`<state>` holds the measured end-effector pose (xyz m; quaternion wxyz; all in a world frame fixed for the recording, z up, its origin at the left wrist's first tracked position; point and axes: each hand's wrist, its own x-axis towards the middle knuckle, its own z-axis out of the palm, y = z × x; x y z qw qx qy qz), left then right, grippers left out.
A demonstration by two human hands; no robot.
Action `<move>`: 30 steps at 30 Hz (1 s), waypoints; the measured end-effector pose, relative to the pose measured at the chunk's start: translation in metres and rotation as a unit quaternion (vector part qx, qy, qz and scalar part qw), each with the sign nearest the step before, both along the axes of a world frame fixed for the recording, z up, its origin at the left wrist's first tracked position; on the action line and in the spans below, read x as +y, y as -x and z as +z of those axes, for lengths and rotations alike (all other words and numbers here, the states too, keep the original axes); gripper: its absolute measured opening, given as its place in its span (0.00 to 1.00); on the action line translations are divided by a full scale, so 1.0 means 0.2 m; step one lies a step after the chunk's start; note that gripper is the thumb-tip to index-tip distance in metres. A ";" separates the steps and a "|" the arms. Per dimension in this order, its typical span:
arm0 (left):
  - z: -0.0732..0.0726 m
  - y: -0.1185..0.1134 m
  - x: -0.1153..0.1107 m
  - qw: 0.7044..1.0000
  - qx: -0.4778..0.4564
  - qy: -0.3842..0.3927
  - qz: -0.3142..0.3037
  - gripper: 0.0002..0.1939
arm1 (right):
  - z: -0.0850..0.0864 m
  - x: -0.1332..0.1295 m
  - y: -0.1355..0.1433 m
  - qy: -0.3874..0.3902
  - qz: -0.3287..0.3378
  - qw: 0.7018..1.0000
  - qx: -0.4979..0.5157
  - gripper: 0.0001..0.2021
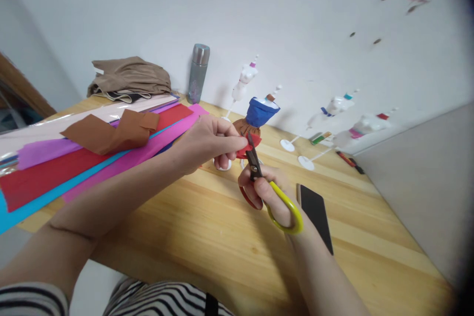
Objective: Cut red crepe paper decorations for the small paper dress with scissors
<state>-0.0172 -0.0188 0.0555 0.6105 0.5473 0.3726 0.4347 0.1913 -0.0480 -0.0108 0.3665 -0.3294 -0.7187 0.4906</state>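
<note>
Between the thumb and fingers of my left hand [218, 140] is pinched a small piece of red paper [255, 141]. My right hand [272, 190] grips a pair of scissors [287, 207] with yellow handles, and their dark blades lie at the red paper, slightly apart. Just behind my hands stands a small mannequin [274, 100] dressed in a blue top [261, 111] and a gathered brown skirt [240, 126]. My left hand hides part of the skirt and of the stand below it.
Coloured paper sheets [48, 177] and a folded brown piece [107, 133] lie at left, below a brown cloth [129, 74]. A thermos flask [199, 74] stands by the wall. More small mannequins [338, 104] line the back. A black phone [314, 215] lies at right.
</note>
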 end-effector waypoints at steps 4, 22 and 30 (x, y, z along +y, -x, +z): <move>-0.01 0.00 0.01 1.000 -0.004 -0.010 -0.004 0.12 | 0.00 0.00 0.01 -0.012 -0.012 1.000 -0.002 0.27; 0.01 0.00 0.00 1.000 0.018 0.006 -0.006 0.13 | 0.00 0.00 0.00 -0.012 0.003 1.000 0.014 0.25; 0.01 0.00 0.00 1.000 0.012 0.004 -0.003 0.14 | -0.01 0.00 0.00 -0.002 0.001 1.000 0.013 0.26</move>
